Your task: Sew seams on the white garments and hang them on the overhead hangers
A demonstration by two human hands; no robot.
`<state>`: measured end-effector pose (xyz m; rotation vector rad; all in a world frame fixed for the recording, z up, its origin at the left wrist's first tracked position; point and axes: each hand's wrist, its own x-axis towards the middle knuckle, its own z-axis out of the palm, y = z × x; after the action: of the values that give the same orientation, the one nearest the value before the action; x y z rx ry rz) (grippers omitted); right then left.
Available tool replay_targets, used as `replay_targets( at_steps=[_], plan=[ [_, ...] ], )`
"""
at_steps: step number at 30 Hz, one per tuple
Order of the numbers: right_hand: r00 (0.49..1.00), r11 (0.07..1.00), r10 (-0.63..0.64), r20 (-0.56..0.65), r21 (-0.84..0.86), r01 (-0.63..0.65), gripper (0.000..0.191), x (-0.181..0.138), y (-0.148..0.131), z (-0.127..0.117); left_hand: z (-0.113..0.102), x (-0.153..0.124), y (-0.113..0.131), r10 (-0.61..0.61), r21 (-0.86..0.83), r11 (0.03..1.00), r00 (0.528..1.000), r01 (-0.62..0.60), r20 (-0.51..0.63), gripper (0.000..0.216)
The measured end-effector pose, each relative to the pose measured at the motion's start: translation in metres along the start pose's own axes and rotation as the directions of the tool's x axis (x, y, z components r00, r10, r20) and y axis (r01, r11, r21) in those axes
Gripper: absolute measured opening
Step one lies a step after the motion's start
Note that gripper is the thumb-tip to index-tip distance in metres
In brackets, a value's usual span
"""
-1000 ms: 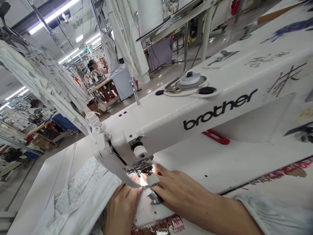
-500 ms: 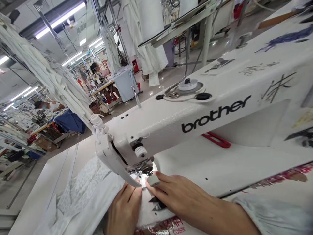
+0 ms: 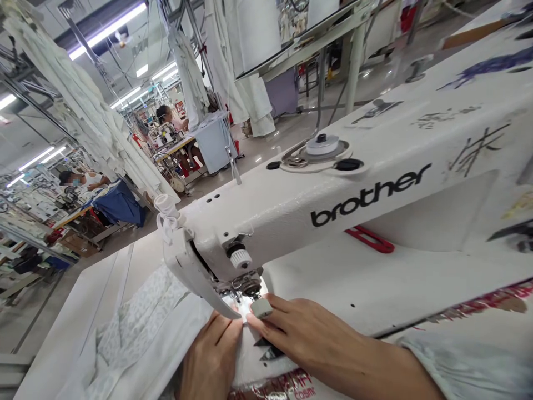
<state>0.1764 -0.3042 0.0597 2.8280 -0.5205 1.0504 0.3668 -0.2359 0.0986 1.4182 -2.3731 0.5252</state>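
Observation:
A white sewing machine (image 3: 283,200) marked "brother" stretches across the view, its lit needle and presser foot area (image 3: 239,294) low in the middle. Pale fabric (image 3: 154,328), partly with a faint spotted print, lies bunched left of the needle. My left hand (image 3: 212,355) is closed at the fabric's edge, fingers bent together just in front of the presser foot. To the right, my right hand (image 3: 300,328) pinches close to the needle; glare and the fingers hide most of what the fingertips hold. A small grey block-like part (image 3: 261,308) sits by the right index finger.
A red flat tool (image 3: 370,239) lies under the machine arm. A bobbin winder (image 3: 321,145) is on top. White thread cones (image 3: 258,33) stand behind on a rack. Hanging pale garments (image 3: 83,111) and people at other machines fill the background.
The hands stay nearly in place by the needle, the right fingertips shifting very slightly. Hanging garments at the upper left have swung or shifted right.

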Motion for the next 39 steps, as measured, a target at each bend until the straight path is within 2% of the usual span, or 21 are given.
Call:
replay_targets(
  at_steps=[9, 15, 20, 24, 31, 39],
  plan=[
    [1.0, 1.0, 0.017, 0.003, -0.003, -0.017, 0.028, -0.001, 0.001, 0.003, 0.002, 0.005, -0.001, -0.022, 0.003, 1.0, 1.0, 0.022, 0.013, 0.038],
    [0.999, 0.999, 0.049, 0.019, -0.006, -0.049, 0.024, 0.004, 0.006, 0.011, 0.006, 0.005, -0.008, -0.075, -0.076, 0.994, 0.995, 0.08, 0.07, 0.021],
    [0.996, 0.996, 0.085, 0.012, -0.01, -0.085, 0.022, 0.008, 0.01, 0.018, 0.013, 0.005, -0.015, -0.087, -0.059, 0.994, 0.993, 0.092, 0.084, 0.022],
    [0.994, 0.994, 0.113, 0.011, -0.012, -0.113, 0.024, 0.009, 0.009, 0.016, 0.017, 0.007, -0.016, -0.13, -0.012, 0.991, 0.989, 0.131, 0.072, 0.024],
    [0.992, 0.992, 0.125, 0.016, -0.023, -0.125, 0.025, 0.011, 0.008, 0.012, 0.013, 0.009, -0.014, -0.159, 0.001, 0.987, 0.979, 0.161, 0.129, 0.022],
    [0.991, 0.991, 0.131, 0.019, -0.041, -0.13, 0.028, 0.013, 0.007, 0.009, 0.013, 0.011, -0.013, -0.155, 0.011, 0.988, 0.981, 0.155, 0.114, 0.025]
  ],
)
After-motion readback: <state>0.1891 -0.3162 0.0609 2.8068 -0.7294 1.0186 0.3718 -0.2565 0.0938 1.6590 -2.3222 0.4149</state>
